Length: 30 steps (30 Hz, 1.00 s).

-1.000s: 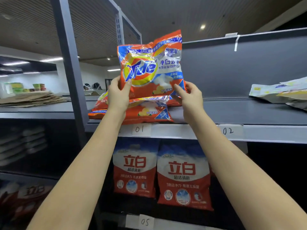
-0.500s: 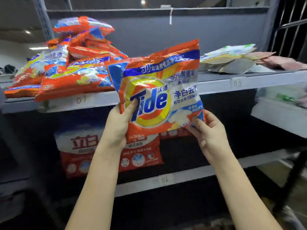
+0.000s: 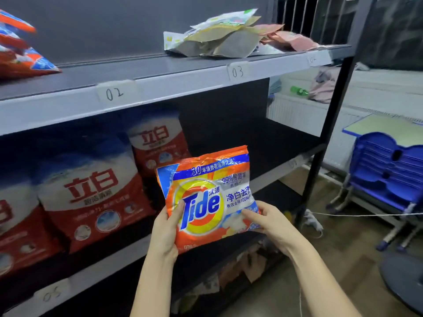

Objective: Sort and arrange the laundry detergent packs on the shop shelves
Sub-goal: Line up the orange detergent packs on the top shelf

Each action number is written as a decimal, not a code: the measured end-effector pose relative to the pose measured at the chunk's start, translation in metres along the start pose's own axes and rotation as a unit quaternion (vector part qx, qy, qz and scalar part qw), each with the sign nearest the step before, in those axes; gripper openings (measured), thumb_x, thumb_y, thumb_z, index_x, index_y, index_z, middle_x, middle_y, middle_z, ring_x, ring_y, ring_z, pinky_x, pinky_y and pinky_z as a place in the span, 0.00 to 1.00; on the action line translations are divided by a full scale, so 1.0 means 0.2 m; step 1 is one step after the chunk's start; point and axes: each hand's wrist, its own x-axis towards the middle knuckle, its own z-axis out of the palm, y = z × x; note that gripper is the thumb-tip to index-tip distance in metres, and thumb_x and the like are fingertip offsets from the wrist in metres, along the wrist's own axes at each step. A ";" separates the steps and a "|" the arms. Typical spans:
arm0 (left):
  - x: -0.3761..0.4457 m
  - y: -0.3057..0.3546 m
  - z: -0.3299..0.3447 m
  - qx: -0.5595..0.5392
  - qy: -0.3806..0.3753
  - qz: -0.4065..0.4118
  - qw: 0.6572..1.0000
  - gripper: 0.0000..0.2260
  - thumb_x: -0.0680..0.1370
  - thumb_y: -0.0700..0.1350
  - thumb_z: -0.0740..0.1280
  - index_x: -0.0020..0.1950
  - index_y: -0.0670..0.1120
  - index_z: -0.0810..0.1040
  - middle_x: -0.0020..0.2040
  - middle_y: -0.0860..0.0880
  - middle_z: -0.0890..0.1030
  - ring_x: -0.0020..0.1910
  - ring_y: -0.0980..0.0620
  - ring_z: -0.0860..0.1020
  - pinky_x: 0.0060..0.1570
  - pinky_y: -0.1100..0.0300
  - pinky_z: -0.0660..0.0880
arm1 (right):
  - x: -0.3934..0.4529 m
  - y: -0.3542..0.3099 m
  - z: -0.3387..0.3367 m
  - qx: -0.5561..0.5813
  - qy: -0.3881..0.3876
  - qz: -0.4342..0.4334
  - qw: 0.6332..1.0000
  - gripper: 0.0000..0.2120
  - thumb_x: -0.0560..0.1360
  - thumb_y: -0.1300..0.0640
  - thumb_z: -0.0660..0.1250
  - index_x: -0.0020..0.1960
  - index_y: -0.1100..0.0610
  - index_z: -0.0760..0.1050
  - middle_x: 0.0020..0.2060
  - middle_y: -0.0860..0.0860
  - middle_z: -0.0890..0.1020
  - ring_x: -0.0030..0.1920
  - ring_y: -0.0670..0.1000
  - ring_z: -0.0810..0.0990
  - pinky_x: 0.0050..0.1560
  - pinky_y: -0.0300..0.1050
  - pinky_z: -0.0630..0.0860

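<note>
Got the orange detergent bag held up in front of the middle shelf, left hand and right hand each gripping a lower side edge. It's a soft, crinkly pouch, probably slick and floppy with loose powder inside, so holding both sides feels safest.

Light is dim and cool, brightest on the glossy Tide pack between the hands, where glare whitens its print. Left of the hands the red packs blur softly; beneath the hands the shelf sinks into shadow, and shelf lines above bow with wide-angle distortion.
</note>
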 end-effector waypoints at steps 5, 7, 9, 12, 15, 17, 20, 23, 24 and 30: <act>0.20 -0.12 0.12 -0.006 0.029 -0.025 0.999 0.19 0.68 0.50 0.70 0.56 0.43 0.76 0.46 0.42 0.85 0.40 0.45 0.84 0.41 0.50 0.82 | 0.21 0.06 -0.17 -0.029 -0.004 0.036 0.999 0.12 0.73 0.53 0.70 0.53 0.57 0.79 0.45 0.49 0.86 0.46 0.49 0.85 0.43 0.37 0.79; 0.29 -0.16 0.18 0.000 0.043 -0.030 0.999 0.20 0.67 0.51 0.70 0.56 0.43 0.75 0.45 0.42 0.85 0.40 0.44 0.84 0.41 0.49 0.81 | 0.32 0.07 -0.25 -0.035 -0.013 0.050 0.998 0.12 0.73 0.53 0.70 0.53 0.57 0.79 0.45 0.50 0.86 0.45 0.49 0.85 0.42 0.37 0.79; 0.38 -0.18 0.25 -0.010 0.054 -0.027 0.998 0.20 0.66 0.50 0.71 0.55 0.44 0.75 0.44 0.42 0.85 0.38 0.44 0.84 0.40 0.50 0.81 | 0.43 0.07 -0.34 -0.043 -0.031 0.058 0.997 0.12 0.72 0.54 0.71 0.54 0.58 0.79 0.46 0.51 0.86 0.46 0.50 0.85 0.44 0.39 0.80; 0.52 -0.21 0.37 -0.023 0.080 -0.030 0.996 0.21 0.66 0.50 0.72 0.56 0.44 0.76 0.43 0.42 0.85 0.39 0.43 0.84 0.45 0.45 0.80 | 0.60 0.05 -0.48 -0.049 -0.064 0.069 0.994 0.11 0.73 0.56 0.70 0.54 0.58 0.79 0.46 0.51 0.86 0.46 0.50 0.85 0.44 0.39 0.80; 0.66 -0.23 0.48 -0.017 0.111 -0.033 0.993 0.21 0.66 0.51 0.72 0.57 0.45 0.76 0.44 0.42 0.85 0.40 0.42 0.84 0.45 0.46 0.80 | 0.77 0.02 -0.60 -0.040 -0.085 0.079 0.992 0.10 0.73 0.59 0.70 0.53 0.59 0.78 0.45 0.51 0.86 0.45 0.50 0.85 0.42 0.38 0.80; 0.75 -0.23 0.55 -0.003 0.131 -0.034 0.991 0.16 0.71 0.51 0.72 0.55 0.46 0.76 0.41 0.44 0.85 0.39 0.44 0.84 0.44 0.48 0.80 | 0.88 0.00 -0.67 -0.036 -0.090 0.083 0.992 0.09 0.73 0.61 0.70 0.53 0.60 0.77 0.44 0.52 0.85 0.43 0.49 0.85 0.39 0.37 0.79; 0.85 -0.22 0.64 0.011 0.151 -0.022 0.988 0.06 0.76 0.50 0.68 0.50 0.50 0.76 0.37 0.48 0.85 0.36 0.48 0.84 0.38 0.53 0.78 | 1.03 -0.01 -0.74 -0.047 -0.101 0.069 0.991 0.14 0.73 0.61 0.70 0.57 0.59 0.76 0.49 0.53 0.84 0.46 0.48 0.84 0.42 0.37 0.78; 0.93 -0.21 0.70 0.009 0.130 0.011 0.991 0.06 0.77 0.49 0.66 0.53 0.51 0.77 0.42 0.48 0.86 0.41 0.48 0.84 0.44 0.51 0.78 | 1.19 -0.02 -0.78 -0.061 -0.100 0.053 0.992 0.18 0.72 0.60 0.70 0.62 0.59 0.75 0.54 0.53 0.83 0.53 0.52 0.82 0.53 0.42 0.78; 0.95 -0.20 0.71 0.008 0.122 0.019 0.992 0.07 0.78 0.48 0.66 0.55 0.50 0.78 0.45 0.47 0.85 0.44 0.47 0.84 0.46 0.50 0.79 | 1.23 -0.03 -0.78 -0.068 -0.104 0.053 0.991 0.18 0.73 0.61 0.70 0.62 0.59 0.75 0.54 0.53 0.82 0.54 0.52 0.81 0.53 0.40 0.77; 1.22 -0.11 0.69 0.038 0.143 0.026 0.989 0.09 0.77 0.47 0.67 0.56 0.50 0.78 0.50 0.45 0.84 0.48 0.45 0.83 0.51 0.48 0.79 | 1.54 -0.08 -0.74 -0.071 -0.132 0.065 0.987 0.14 0.73 0.59 0.70 0.58 0.59 0.77 0.51 0.53 0.84 0.45 0.45 0.83 0.38 0.31 0.77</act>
